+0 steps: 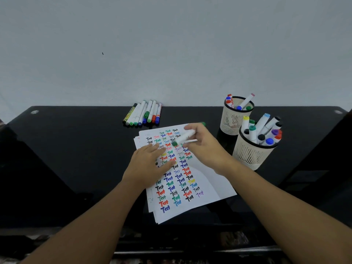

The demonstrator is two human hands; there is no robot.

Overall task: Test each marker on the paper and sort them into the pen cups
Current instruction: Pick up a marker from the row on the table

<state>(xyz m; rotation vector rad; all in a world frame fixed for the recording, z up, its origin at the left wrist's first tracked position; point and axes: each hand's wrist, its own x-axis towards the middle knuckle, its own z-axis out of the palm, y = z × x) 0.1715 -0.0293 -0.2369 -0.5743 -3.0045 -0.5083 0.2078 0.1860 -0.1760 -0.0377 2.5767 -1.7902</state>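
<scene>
A stack of white paper (209, 180) covered in coloured "Test" marks lies at the middle of the black table. My left hand (150, 166) rests flat on it, fingers spread. Above the paper's top, my right hand (205, 147) holds a white marker with green ends (183, 137), tilted, its green end pointing down-left just above the sheet. A row of several markers (142, 114) lies at the back of the table. Two cream mesh pen cups stand at the right: the far one (231, 119) holds a few markers, the near one (249, 155) holds several.
The glossy black table (80, 149) meets a plain pale wall (171, 54) at its back edge. Round metal fittings sit in both rear corners, one at left (34, 112). A dark object rises at the right edge (339, 141).
</scene>
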